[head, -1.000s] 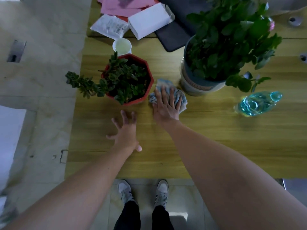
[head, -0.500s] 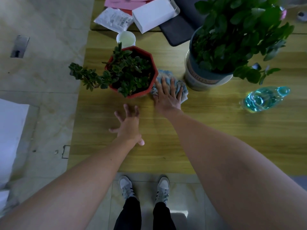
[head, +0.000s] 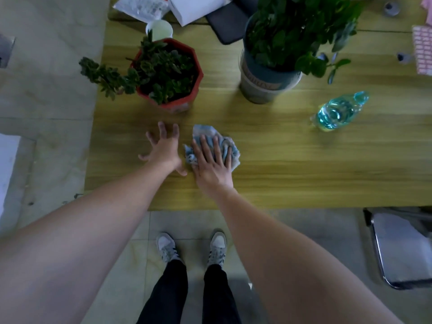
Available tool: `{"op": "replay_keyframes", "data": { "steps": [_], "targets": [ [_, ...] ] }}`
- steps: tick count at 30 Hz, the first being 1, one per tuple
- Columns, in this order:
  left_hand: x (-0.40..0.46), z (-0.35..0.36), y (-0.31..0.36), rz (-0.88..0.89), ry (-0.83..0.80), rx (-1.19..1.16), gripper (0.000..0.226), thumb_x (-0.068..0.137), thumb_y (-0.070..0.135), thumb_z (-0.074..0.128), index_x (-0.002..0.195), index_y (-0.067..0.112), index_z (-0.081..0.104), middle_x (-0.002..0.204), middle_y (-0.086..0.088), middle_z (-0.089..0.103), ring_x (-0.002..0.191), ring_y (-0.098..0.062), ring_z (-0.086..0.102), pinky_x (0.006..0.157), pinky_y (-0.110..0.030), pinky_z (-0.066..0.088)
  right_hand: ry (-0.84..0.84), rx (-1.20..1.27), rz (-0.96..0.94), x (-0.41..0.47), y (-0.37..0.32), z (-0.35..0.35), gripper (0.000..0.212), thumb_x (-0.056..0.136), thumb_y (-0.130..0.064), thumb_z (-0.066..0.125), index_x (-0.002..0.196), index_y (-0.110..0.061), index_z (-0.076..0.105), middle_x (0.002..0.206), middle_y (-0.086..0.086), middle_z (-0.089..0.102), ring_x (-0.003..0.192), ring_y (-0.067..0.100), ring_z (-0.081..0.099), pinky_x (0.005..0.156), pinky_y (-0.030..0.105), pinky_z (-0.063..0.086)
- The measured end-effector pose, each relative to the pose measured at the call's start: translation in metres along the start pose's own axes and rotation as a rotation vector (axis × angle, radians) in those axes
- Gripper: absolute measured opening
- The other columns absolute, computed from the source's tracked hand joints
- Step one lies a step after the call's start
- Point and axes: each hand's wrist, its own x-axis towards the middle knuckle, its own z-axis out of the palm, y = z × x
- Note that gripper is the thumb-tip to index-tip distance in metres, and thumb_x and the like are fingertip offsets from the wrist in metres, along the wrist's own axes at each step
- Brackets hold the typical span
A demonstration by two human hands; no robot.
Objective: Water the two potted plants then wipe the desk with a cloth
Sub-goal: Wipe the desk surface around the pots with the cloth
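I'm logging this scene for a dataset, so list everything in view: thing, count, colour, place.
desk: 1, light wood, fills the middle of the view
red pot: 1, red with a dark green plant, far left on the desk
grey pot: 1, grey with a leafy green plant, far middle of the desk
cloth: 1, blue-grey, crumpled, near the desk's front
bottle: 1, clear blue-green, right of the grey pot
cup: 1, white, behind the red pot
white box: 1, white, far edge
chair: 1, grey, on the floor at right
shoes: 2, grey, on the floor
left hand: 1, fingers spread above the desk
right hand: 1, flat on the cloth
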Motion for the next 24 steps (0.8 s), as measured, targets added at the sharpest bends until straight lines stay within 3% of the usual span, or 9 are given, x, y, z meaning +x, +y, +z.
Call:
{"op": "replay_keyframes", "data": {
  "steps": [4, 8, 12, 18, 24],
  "targets": [
    [0.000, 0.004, 0.000, -0.013, 0.008, 0.017, 0.143, 0.060, 0.027, 0.095, 0.156, 0.038, -0.010, 0.161, 0.005, -0.032, 0.150, -0.040, -0.019, 0.101, -0.081, 0.022, -0.046, 0.011, -0.049, -0.022, 0.005, 0.000, 0.060, 0.105, -0.040, 0.029, 0.158, -0.034, 0.001, 0.166, -0.011, -0.009, 0.149, 0.016, -0.025, 0.118, 0.049, -0.019],
    [0.002, 0.011, 0.011, -0.033, 0.033, 0.059, 0.143, 0.062, 0.026, 0.094, 0.158, 0.028, -0.012, 0.160, -0.010, -0.033, 0.149, -0.044, -0.017, 0.111, -0.072, 0.022, -0.012, 0.001, -0.061, -0.030, 0.035, -0.012, 0.059, 0.105, -0.040, 0.031, 0.157, -0.037, 0.005, 0.165, -0.014, -0.004, 0.150, 0.014, -0.019, 0.120, 0.046, -0.014],
    [0.004, 0.018, 0.032, 0.030, 0.009, 0.105, 0.143, 0.064, 0.027, 0.093, 0.157, 0.030, -0.016, 0.159, -0.010, -0.035, 0.148, -0.043, -0.021, 0.114, -0.069, 0.020, 0.049, 0.031, 0.069, -0.034, 0.071, -0.026, 0.058, 0.104, -0.039, 0.034, 0.158, -0.037, 0.010, 0.165, -0.015, 0.001, 0.152, 0.014, -0.014, 0.121, 0.045, -0.012],
    [-0.003, 0.026, 0.071, 0.162, -0.049, 0.134, 0.131, 0.073, 0.026, 0.087, 0.156, 0.039, -0.014, 0.159, 0.001, -0.037, 0.149, -0.037, -0.024, 0.107, -0.078, 0.019, 0.078, 0.034, 0.327, -0.034, 0.139, -0.054, 0.060, 0.104, -0.043, 0.030, 0.157, -0.038, 0.003, 0.165, -0.015, -0.004, 0.150, 0.015, -0.019, 0.120, 0.048, -0.012],
    [0.002, 0.028, 0.074, 0.169, -0.063, 0.144, 0.130, 0.073, 0.022, 0.087, 0.155, 0.042, -0.012, 0.161, 0.005, -0.034, 0.149, -0.037, -0.022, 0.105, -0.079, 0.021, 0.037, 0.053, 0.479, -0.031, 0.189, -0.077, 0.060, 0.105, -0.040, 0.022, 0.157, -0.037, -0.009, 0.165, -0.011, -0.017, 0.148, 0.019, -0.027, 0.118, 0.053, -0.016]
  ]
}}
